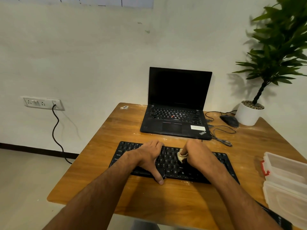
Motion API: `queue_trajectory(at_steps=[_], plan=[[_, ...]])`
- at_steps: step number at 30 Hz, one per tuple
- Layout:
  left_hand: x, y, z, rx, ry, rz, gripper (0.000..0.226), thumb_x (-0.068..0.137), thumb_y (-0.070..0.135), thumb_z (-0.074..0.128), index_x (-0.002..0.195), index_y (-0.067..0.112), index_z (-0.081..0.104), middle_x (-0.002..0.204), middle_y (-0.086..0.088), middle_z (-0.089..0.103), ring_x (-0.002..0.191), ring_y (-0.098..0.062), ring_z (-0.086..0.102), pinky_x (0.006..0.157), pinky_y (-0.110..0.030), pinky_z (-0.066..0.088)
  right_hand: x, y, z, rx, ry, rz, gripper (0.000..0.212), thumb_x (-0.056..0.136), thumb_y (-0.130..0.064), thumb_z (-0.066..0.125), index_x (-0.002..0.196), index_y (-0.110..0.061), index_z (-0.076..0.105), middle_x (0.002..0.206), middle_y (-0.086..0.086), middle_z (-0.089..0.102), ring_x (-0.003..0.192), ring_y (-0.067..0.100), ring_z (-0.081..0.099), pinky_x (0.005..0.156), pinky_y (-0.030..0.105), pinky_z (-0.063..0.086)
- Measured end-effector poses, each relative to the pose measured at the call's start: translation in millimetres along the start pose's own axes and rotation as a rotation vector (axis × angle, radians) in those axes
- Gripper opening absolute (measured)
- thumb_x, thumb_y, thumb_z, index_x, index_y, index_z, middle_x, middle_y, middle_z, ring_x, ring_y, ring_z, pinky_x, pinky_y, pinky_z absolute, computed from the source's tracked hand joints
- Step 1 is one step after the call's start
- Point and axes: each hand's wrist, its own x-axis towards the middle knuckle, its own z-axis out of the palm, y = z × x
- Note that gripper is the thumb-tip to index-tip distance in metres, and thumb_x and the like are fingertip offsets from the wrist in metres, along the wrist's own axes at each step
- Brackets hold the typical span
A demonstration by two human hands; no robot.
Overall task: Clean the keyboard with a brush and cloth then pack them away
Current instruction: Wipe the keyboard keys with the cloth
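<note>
2 hands work on the keyboard (172, 163), which lies across the near middle of the wooden table (103, 146). The right hand (197, 156) has its fingers curled tight, pinching a small pale cloth (181, 157) against the keys right of centre. The left hand (147, 156) lies flat on the left half of the keys, fingers straight and together, thumb reaching down over the near edge to the tabletop; it appears to steady the board. No brush is visible in this view. Judged step: cloth wiping, with packing not yet begun. A translucent box with a red latch (285, 176) sits open at the near right edge, probably the storage case. Beyond the keyboard stands an open laptop (176, 103), then a mouse (230, 120), loose cables (222, 133) and a potted plant (249, 112) at the far right. Risks: heavy wiping pressure could lift a keycap or slide the board if the left hand relaxes; a wide stroke to the right could snag the cables; the bunched cloth could push grit between keys rather than lift it.
</note>
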Motion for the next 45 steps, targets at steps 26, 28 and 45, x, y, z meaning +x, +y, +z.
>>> queue_trajectory(at_steps=[26, 28, 45], plan=[[1, 2, -2, -0.012, 0.007, -0.011, 0.138, 0.054, 0.063, 0.095, 0.158, 0.016, 0.018, 0.154, -0.002, 0.030, 0.142, -0.022, 0.030, 0.125, -0.042, 0.026, -34, -23, 8, 0.048, 0.054, 0.062, 0.011, 0.096, -0.013, 0.060, 0.106, -0.011, 0.063, 0.107, 0.005, 0.061, 0.097, 0.019, 0.058, 0.085, 0.030, 0.053], [2, 3, -1, -0.001, 0.009, -0.010, 0.139, 0.053, 0.065, 0.095, 0.158, 0.016, 0.019, 0.153, -0.002, 0.030, 0.141, -0.023, 0.031, 0.126, -0.042, 0.026, -36, -38, 14, 0.049, 0.060, 0.049, 0.017, 0.095, -0.015, 0.059, 0.111, -0.011, 0.063, 0.114, 0.009, 0.059, 0.105, 0.023, 0.055, 0.091, 0.036, 0.051], [0, 1, 1, -0.017, 0.022, -0.003, 0.139, 0.053, 0.064, 0.095, 0.159, 0.016, 0.018, 0.153, -0.002, 0.030, 0.142, -0.022, 0.031, 0.125, -0.043, 0.028, -36, -1, 19, 0.202, 0.125, 0.114, 0.038, 0.088, 0.000, 0.067, 0.119, -0.021, 0.073, 0.121, 0.003, 0.070, 0.113, 0.018, 0.064, 0.100, 0.033, 0.053]])
